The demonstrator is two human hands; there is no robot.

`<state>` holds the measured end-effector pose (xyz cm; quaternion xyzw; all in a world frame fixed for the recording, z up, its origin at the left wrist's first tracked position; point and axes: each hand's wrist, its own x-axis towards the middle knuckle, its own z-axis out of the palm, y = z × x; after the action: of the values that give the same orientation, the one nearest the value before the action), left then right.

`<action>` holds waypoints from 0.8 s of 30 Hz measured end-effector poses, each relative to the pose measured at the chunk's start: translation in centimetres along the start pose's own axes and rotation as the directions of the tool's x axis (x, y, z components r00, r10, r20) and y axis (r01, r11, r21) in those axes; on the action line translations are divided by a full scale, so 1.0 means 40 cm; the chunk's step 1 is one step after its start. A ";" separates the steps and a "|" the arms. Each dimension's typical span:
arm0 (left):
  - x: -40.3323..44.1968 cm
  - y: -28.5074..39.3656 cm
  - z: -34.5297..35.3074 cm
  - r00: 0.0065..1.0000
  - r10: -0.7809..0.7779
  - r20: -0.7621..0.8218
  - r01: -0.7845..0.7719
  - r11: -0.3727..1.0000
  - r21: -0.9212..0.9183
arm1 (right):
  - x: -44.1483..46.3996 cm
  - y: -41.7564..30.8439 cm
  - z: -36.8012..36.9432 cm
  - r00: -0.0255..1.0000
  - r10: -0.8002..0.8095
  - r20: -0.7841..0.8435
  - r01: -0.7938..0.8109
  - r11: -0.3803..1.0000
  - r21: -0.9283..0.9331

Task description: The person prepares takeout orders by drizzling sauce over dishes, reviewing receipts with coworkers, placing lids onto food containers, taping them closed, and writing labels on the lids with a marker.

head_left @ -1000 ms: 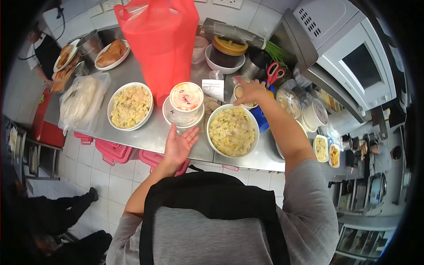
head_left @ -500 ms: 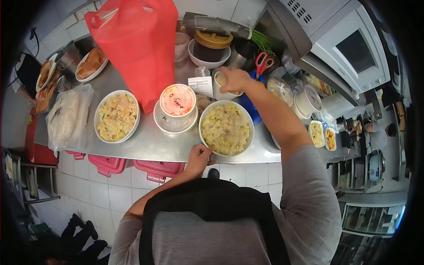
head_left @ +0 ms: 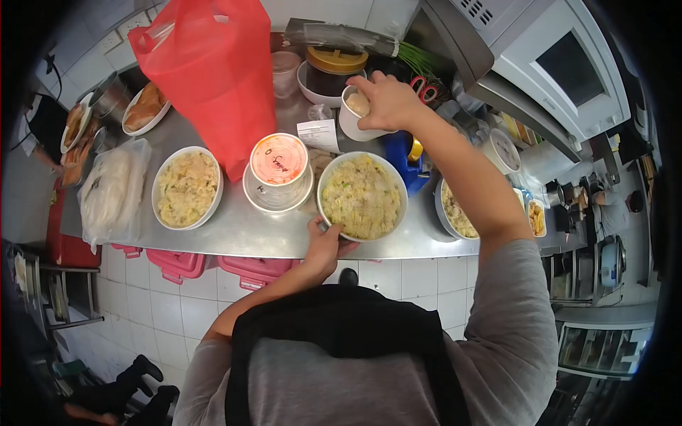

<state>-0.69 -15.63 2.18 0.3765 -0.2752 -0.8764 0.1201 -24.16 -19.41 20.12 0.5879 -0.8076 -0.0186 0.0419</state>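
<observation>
My left hand (head_left: 325, 243) pinches the near rim of a white bowl (head_left: 324, 210) of fried rice, thumb on the rim and fingers against the underside. Over the back of the counter, my right hand (head_left: 387, 103) grips a white cup (head_left: 349, 122) by its upper edge. Something pale and beige shows inside the cup. A printed paper slip (head_left: 317, 134) lies left of the cup. Left of the bowl, a lidded tub with orange-red contents (head_left: 279, 159) rests on a clear-lidded white bowl (head_left: 278, 202). Right of it is a blue object (head_left: 406, 162), partly hidden by my forearm.
A tall red bag (head_left: 217, 85) and another rice bowl (head_left: 187, 188) occupy the left side. A third rice bowl (head_left: 455, 213) sits under my right forearm. Red-handled scissors (head_left: 424, 90) lie at the back, near a white microwave (head_left: 565, 78). Pink lidded bins (head_left: 259, 267) are below the counter.
My right hand has raised and tilted the cup. My left hand has taken a fuller hold of the bowl's near rim. The view has shifted slightly.
</observation>
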 end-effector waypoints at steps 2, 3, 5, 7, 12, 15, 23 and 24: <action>0.021 -0.002 0.018 0.999 0.020 -0.024 -0.022 0.999 -0.050 | -0.044 -0.010 -0.041 0.998 -0.059 -0.034 0.059 0.998 -0.004; 0.043 -0.006 0.024 0.998 0.043 -0.037 -0.046 0.996 -0.076 | -0.073 -0.015 -0.063 0.995 -0.087 -0.049 0.087 0.996 -0.007; 0.083 -0.003 0.036 0.997 0.067 -0.048 -0.072 0.991 -0.113 | -0.148 -0.032 -0.108 0.991 -0.128 -0.032 0.129 0.991 0.043; 0.120 0.016 0.052 0.997 0.072 -0.041 -0.077 0.988 -0.131 | -0.224 -0.049 -0.133 0.988 -0.152 0.014 0.150 0.985 0.084; 0.198 0.037 0.086 0.979 0.173 -0.104 -0.188 0.970 -0.157 | -0.384 -0.090 -0.074 0.978 -0.108 0.178 0.079 0.984 0.161; 0.235 0.056 0.073 0.992 0.128 -0.002 -0.126 0.975 -0.182 | -0.436 -0.098 0.028 0.976 -0.028 0.217 -0.013 0.982 0.187; 0.065 0.065 -0.003 0.952 0.229 0.204 -0.243 0.969 0.047 | -0.540 -0.095 0.145 0.960 0.280 0.002 -0.268 0.918 0.291; 0.037 0.055 -0.029 0.939 0.233 0.253 -0.262 0.961 0.088 | -0.577 -0.082 0.118 0.950 0.313 -0.005 -0.290 0.887 0.359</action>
<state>-0.83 -18.49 1.90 0.2367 -0.3850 -0.8752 0.1724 -14.44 1.44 14.08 0.4536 -0.8774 0.1523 -0.0368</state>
